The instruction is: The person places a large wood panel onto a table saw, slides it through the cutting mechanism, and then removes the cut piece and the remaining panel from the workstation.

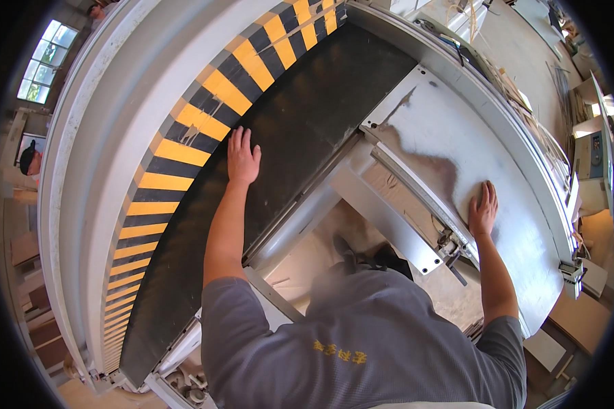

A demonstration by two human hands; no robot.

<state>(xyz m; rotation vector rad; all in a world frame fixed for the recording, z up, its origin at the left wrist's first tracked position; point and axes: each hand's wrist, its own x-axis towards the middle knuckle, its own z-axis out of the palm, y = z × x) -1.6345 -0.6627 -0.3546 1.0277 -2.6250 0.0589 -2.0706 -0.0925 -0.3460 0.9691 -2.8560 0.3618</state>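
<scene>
My left hand [243, 157] lies with fingers stretched out on the black machine bed [300, 109], its fingertips at the foot of a beam with yellow and black stripes [215, 102]. Off to the right, my right hand [483, 211] rests open on a smooth silver metal table [518, 232], near that table's inner edge. Neither hand holds anything. A metal rail [416, 187] with a clamp-like fitting [451, 247] runs along the table's edge, left of my right hand.
A long grey machine beam [116, 129] curves along the left. Between bed and table, a gap shows a dusty floor [361, 218] and a grey metal bar [389, 221]. A raised rail [484, 88] borders the far side. Another person [31, 160] stands far left; boards [580, 310] lie at right.
</scene>
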